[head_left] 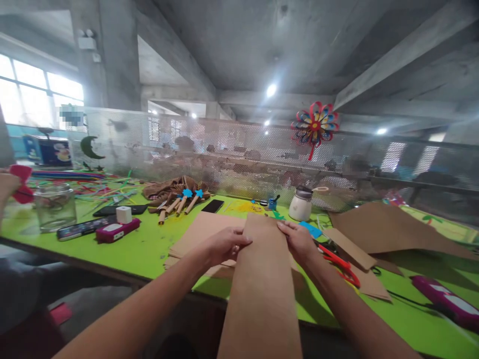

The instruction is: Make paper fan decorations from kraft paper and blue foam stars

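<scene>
A long strip of brown kraft paper [264, 279] stretches from above the table down toward my body. My left hand [226, 244] pinches its left edge near the far end, thumb on top. On the opposite edge my right hand [297, 239] grips the strip close to its far corner. Beneath and behind my left hand lies a stack of brown paper sheets [209, 227]. Scissors with red handles [342, 267] rest by my right wrist, partly covered by the forearm. A piece of blue paper [310, 229] lies just past my right hand.
On the green table [149, 254] stand a glass jar [55, 207], a purple power strip [118, 229] and a white bottle [300, 204]. Paper flower stems [183, 202] and a phone [212, 206] lie farther back. Large brown paper [396, 227] spreads at right. Another person's hand [7, 187] shows far left.
</scene>
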Demonstrator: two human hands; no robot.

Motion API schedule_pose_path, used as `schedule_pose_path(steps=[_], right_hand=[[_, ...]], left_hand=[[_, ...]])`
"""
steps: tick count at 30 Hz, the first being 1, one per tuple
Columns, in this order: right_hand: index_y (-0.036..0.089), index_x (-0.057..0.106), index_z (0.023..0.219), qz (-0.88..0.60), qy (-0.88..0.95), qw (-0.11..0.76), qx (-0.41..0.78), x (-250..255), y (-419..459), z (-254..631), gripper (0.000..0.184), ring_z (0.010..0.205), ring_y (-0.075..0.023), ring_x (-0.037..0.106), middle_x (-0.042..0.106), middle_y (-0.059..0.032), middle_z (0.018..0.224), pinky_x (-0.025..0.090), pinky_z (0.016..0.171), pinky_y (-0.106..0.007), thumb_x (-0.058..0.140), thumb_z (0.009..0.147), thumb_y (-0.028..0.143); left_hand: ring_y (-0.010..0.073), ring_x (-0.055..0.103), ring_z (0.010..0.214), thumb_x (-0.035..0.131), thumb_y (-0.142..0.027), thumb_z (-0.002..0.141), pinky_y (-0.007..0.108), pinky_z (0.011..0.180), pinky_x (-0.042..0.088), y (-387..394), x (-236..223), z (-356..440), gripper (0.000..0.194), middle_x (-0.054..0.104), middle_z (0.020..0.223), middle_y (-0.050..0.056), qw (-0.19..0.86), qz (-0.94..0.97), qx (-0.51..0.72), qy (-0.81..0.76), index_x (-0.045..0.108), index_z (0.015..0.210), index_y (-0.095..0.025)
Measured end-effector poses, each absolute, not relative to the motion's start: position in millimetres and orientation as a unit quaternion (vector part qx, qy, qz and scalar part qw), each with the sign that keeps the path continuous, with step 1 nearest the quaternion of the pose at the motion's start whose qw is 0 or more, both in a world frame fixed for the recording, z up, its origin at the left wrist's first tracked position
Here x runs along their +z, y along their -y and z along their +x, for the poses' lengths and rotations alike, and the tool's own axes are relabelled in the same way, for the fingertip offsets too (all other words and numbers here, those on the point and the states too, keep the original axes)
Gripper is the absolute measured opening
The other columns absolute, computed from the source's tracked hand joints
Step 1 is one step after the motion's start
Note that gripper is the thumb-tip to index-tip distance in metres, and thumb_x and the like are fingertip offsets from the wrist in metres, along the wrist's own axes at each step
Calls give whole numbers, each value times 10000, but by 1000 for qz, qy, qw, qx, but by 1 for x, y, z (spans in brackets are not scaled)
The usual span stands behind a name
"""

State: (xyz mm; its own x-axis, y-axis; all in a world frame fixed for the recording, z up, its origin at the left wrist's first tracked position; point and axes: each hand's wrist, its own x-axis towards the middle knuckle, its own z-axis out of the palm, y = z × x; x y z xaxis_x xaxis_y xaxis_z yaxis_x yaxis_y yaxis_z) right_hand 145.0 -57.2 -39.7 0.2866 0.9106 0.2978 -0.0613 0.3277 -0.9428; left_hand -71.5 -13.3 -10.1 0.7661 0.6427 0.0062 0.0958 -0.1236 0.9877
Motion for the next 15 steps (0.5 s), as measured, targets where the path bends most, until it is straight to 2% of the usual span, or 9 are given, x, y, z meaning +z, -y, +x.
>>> schedule_pose_path(steps=[2, 5, 11, 15], right_hand=[[169, 555, 608, -466, 466, 667, 347, -48, 50, 147, 306, 377, -69, 360, 464, 69, 446, 257, 384, -211, 728, 610, 422], [158, 556, 587, -480, 479, 659, 326, -55, 40, 147, 309, 395, -60, 344, 446, 76, 440, 249, 399, -204, 736, 610, 409], [143, 643, 670, -497, 508, 617, 339, -62, 24, 153, 281, 523, -109, 486, 595, 15, 576, 364, 516, -241, 757, 586, 386], [137, 684, 739, -510, 506, 592, 365, -68, 20, 160, 302, 534, -120, 501, 620, -2, 599, 357, 530, -252, 781, 552, 354]], left_hand=[[77, 485, 573, 669, -339, 673, 190, 535, 371, -3, -17, -67, 257, 562, 682, -3, 635, 691, 231, -259, 623, 809, -126], [87, 511, 639, 701, -347, 646, 209, 606, 384, -31, -20, -55, 297, 580, 711, 4, 624, 685, 285, -246, 632, 819, -116], [78, 457, 490, 739, -343, 592, 218, 517, 346, -61, -41, -23, 301, 549, 552, -17, 623, 677, 298, -253, 636, 728, -95], [75, 431, 449, 700, -333, 647, 204, 467, 308, -59, -56, -14, 235, 519, 490, -38, 591, 705, 318, -226, 636, 710, -115]])
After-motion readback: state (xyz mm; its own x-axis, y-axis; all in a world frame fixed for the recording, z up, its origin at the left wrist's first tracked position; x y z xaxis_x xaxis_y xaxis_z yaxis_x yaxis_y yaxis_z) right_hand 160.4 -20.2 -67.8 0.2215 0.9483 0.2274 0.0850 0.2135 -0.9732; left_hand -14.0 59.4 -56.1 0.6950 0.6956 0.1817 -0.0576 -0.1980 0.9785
